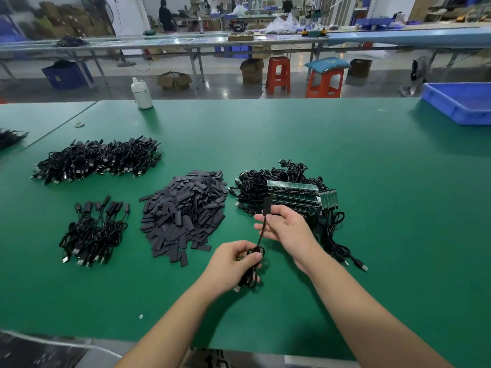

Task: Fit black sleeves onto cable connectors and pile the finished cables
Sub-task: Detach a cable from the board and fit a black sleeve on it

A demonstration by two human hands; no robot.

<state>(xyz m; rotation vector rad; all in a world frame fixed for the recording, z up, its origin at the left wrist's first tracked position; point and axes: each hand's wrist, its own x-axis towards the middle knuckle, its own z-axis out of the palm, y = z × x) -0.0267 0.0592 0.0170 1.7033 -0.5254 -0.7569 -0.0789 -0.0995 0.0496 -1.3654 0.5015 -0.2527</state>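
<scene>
A black cable stretches between my two hands above the green table. My right hand pinches its upper end, where a black sleeve sits over the connector. My left hand grips the coiled bundle of the same cable, its USB plug hanging below. A heap of loose black sleeves lies in the middle. A small pile of sleeved cables lies at the left. Behind my right hand is a tangle of cables with green circuit boards.
A larger heap of black cables lies at the far left of the green table. A white bottle stands at the table's far edge and a blue bin at the far right. Red stools and benches stand beyond.
</scene>
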